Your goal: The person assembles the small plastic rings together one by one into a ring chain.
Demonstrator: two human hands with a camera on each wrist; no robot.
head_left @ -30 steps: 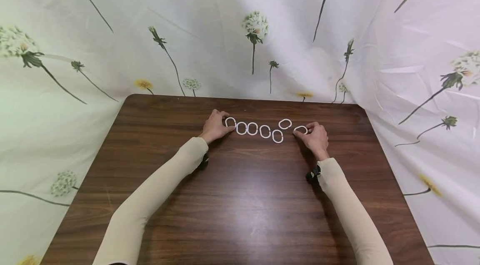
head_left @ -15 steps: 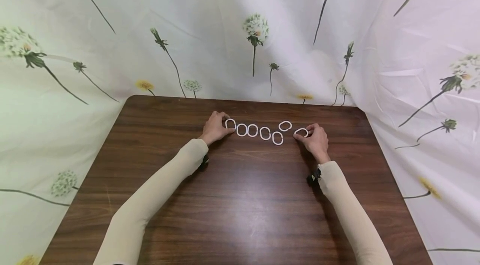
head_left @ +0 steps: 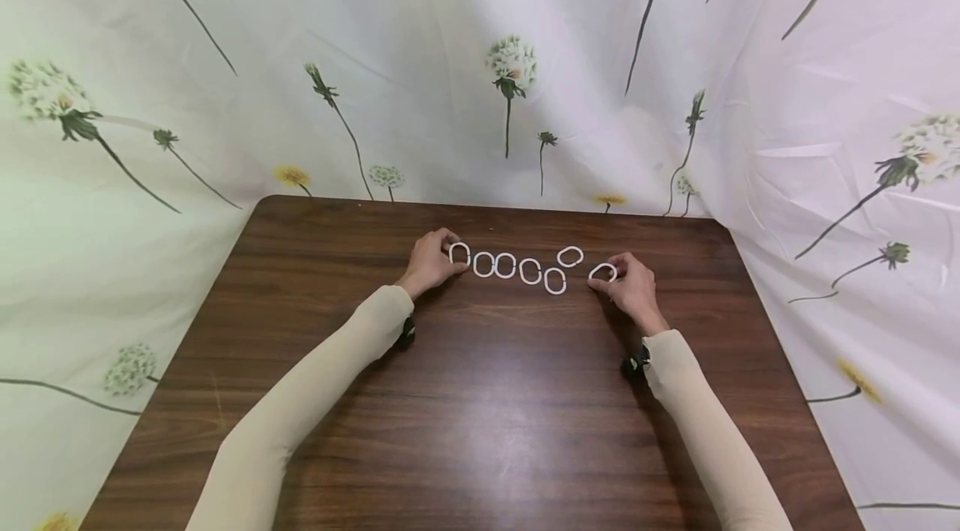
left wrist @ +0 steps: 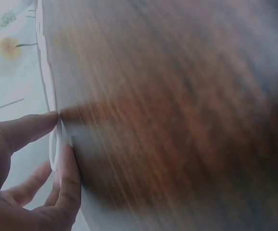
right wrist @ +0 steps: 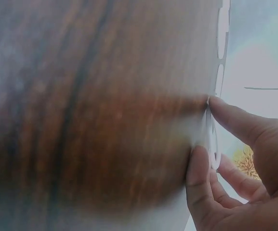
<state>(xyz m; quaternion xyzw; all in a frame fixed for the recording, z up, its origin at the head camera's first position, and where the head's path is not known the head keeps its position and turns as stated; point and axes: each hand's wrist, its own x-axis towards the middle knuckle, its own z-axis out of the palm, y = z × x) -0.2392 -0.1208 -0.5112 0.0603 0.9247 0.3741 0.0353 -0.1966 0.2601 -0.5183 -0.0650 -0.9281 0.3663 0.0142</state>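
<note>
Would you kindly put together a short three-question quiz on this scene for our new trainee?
1. How many white rings show in the head view?
2. True or false: the left hand holds the leftmost ring.
3. What does the right hand hold?
A) a pen
B) the rightmost ring
C) a cup

Key:
1. Seven
2. True
3. B
</note>
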